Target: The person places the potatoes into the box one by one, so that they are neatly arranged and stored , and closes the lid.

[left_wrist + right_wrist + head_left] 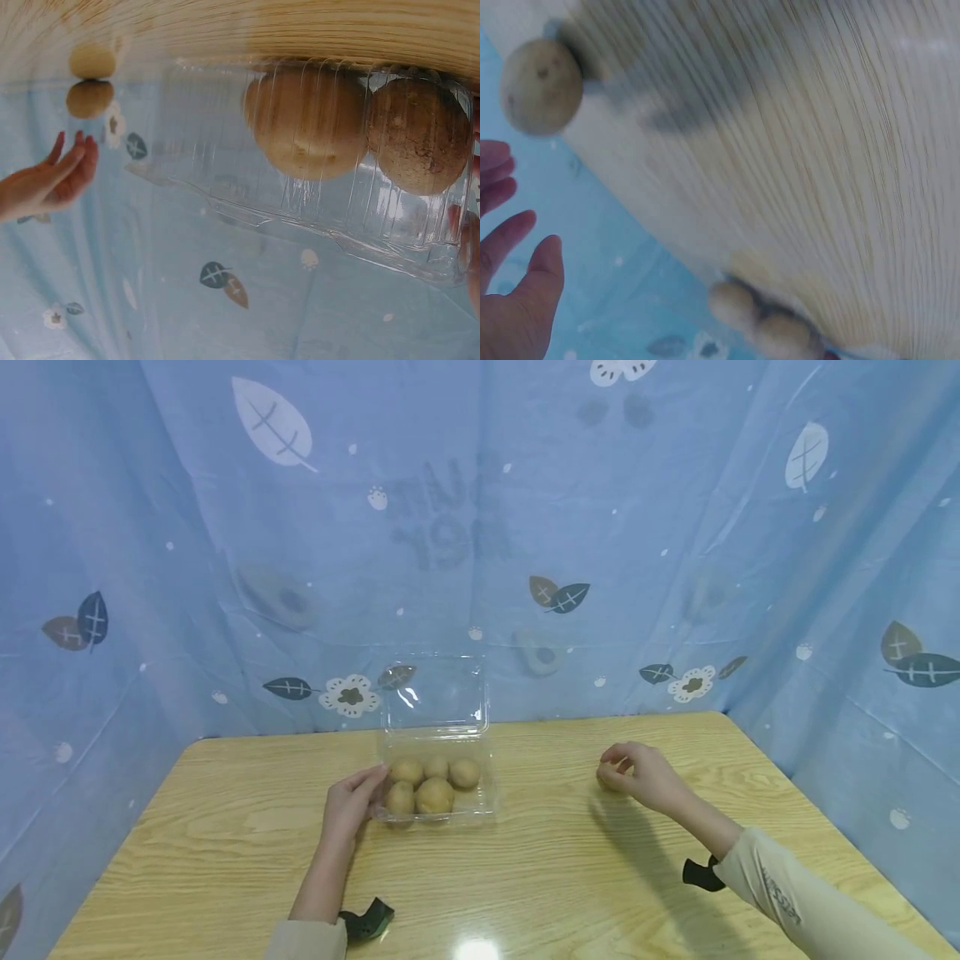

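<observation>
A clear plastic clamshell box (488, 793) stands on the wooden table (562, 877) with its lid (435, 693) raised at the back. Several small brown potatoes (435, 794) lie inside; two (307, 120) fill the left wrist view. My left hand (349, 802) holds the box at its front left corner, fingertips (472, 262) showing through the plastic. One loose potato (608, 780) (90, 99) (540, 86) lies on the table to the right. My right hand (647, 773) (510, 292) hovers just beside it with fingers relaxed and apart, holding nothing.
A blue curtain with leaf and flower prints (480, 527) closes off the table on the back and both sides. The table's far right corner (720, 717) lies just past the loose potato. Black wrist straps (367, 920) sit near the front edge.
</observation>
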The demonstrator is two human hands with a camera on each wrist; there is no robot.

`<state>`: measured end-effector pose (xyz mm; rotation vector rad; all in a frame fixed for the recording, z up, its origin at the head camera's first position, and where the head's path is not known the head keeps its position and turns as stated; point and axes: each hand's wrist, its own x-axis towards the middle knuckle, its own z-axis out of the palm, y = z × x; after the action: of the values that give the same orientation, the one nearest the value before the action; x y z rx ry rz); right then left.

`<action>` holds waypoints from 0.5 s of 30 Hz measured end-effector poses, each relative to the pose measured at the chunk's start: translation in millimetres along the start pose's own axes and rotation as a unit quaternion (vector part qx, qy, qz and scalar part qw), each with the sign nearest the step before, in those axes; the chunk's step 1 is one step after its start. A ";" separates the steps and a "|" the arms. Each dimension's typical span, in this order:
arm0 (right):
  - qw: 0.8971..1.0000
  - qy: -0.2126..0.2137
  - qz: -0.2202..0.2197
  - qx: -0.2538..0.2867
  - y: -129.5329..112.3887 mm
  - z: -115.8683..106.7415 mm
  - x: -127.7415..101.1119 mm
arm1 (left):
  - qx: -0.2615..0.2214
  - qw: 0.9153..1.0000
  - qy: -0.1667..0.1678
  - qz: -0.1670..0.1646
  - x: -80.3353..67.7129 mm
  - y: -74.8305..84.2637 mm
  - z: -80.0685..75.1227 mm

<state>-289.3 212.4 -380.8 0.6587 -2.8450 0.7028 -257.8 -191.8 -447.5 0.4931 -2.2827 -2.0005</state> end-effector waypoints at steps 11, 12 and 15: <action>0.998 -0.002 0.009 -0.070 20.3 11.8 3.8 | -0.010 1.000 0.007 0.000 -0.7 -0.9 0.8; 0.997 -0.005 0.009 -0.072 21.6 12.3 4.0 | -0.010 1.000 0.008 0.001 -0.8 -1.1 0.8; 0.997 -0.027 0.007 -0.075 24.0 11.9 4.7 | -0.010 1.000 0.010 0.004 -1.3 -1.5 1.1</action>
<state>-304.5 224.2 -400.1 0.6434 -2.9183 0.4750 -256.6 -190.5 -448.9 0.4986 -2.2475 -2.0045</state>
